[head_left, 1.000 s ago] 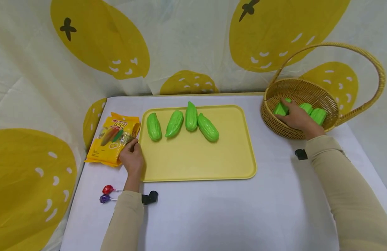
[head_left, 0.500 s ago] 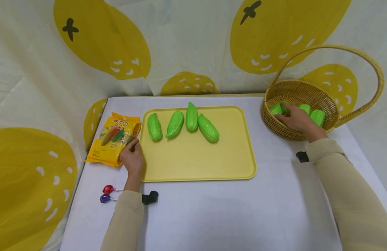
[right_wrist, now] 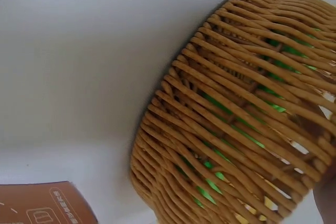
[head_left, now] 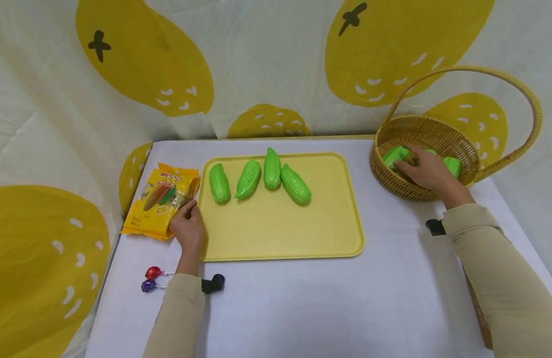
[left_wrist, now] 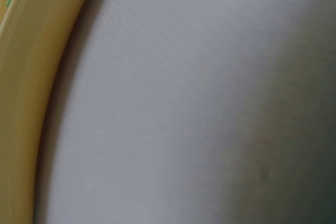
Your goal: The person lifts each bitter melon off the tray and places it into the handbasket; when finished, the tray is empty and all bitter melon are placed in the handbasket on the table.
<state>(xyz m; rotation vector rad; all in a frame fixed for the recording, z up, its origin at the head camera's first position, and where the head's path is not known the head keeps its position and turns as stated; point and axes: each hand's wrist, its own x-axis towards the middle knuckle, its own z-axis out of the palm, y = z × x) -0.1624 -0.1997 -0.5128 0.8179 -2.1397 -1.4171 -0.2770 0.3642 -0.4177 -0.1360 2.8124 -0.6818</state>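
Observation:
In the wicker basket (head_left: 394, 186) at the right, my right hand (head_left: 430, 171) reaches over several green ridged gourds. Its thumb and forefinger stand apart at the end of one green gourd (head_left: 394, 156), which lies against the basket's left inner wall. Another green gourd (head_left: 452, 165) shows behind the hand. My left hand (head_left: 188, 226) rests loosely curled at the left edge of the yellow tray (head_left: 280, 231), right beside a yellow candy bag (head_left: 152, 209). In the right wrist view the basket's weave (right_wrist: 231, 114) hides most of the gourds and the hand.
Several green gourds, one of them a long gourd (head_left: 296, 184), lie along the tray's back half. A red lollipop (head_left: 153, 272) and a purple lollipop (head_left: 148, 285) lie near my left forearm. A brown printed item (right_wrist: 44, 205) lies near the basket. A patterned cloth (head_left: 267, 64) hangs behind.
My right hand has drawn slightly right and nearer me inside the basket, and the gourd by its thumb has turned to lie more slanted. The left hand stays put.

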